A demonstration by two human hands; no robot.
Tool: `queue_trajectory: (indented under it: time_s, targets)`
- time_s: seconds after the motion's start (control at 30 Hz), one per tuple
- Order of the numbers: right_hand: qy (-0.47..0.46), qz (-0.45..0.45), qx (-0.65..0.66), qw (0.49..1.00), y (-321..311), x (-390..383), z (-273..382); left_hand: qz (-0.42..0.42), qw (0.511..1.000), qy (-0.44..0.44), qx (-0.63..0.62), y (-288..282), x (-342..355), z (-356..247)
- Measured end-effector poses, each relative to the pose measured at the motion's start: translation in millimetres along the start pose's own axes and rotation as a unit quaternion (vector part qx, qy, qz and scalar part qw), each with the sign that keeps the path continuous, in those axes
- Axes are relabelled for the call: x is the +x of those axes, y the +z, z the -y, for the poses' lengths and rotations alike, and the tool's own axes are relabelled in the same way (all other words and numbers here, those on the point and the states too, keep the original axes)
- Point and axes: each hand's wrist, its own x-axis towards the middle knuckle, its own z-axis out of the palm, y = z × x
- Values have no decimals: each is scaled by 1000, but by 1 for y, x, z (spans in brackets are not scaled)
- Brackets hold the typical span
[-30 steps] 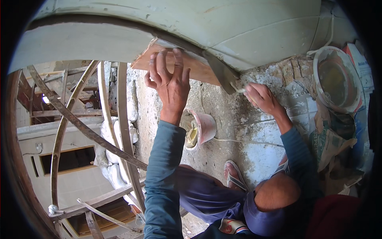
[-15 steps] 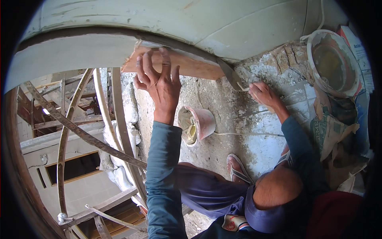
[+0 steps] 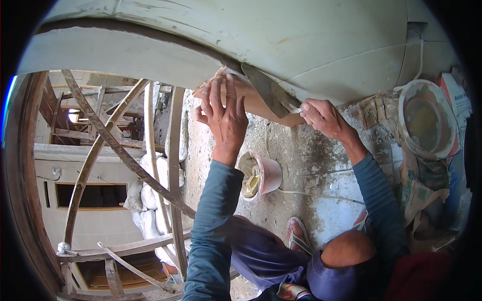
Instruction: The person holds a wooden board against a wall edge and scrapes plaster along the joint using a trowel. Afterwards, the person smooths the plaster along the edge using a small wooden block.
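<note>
A reddish wooden board (image 3: 258,103) runs along the lower edge of the pale wall, beside a smooth grey-white ledge (image 3: 115,55). My left hand (image 3: 225,118) is raised in front of the board's left end, its fingers apart and the fingertips at the board's surface; whether they press on it I cannot tell. In my right hand (image 3: 324,119), closed around the handle, is a trowel with a grey, tapering blade (image 3: 266,90). The blade lies against the board's upper edge where it meets the wall.
A tilted white bucket (image 3: 268,175) with pale paste inside lies below my left hand. At right stand a larger round tub (image 3: 427,120) and crumpled sacks (image 3: 427,183). Crossed wooden poles (image 3: 128,160) stand at left above a drop. A cord (image 3: 321,194) crosses the floor.
My right hand has raised the trowel and brought its blade left over the board's upper edge. The view has shifted; my left hand stays at the board's left end.
</note>
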Motion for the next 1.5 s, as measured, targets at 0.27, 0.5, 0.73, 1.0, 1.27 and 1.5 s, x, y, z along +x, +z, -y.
queue_trajectory:
  time_s: [0.27,0.5,0.73,1.0,1.27,1.5]
  targets:
    - [49,50,66,995,-1,-14,16,30,999,2,-21,-4,-6,3]
    - [13,63,53,997,-2,24,18,41,999,-2,-34,-4,-5,2]
    - [28,55,68,996,-9,3,31,55,997,-6,-54,-10,-3,5]
    - [14,55,48,997,6,20,12,56,997,-3,-54,-15,-6,8]
    - [60,19,48,997,-7,-19,23,46,997,14,-67,-19,-5,18]
    - [52,46,-37,997,-9,14,7,11,996,-5,-83,-15,-8,23]
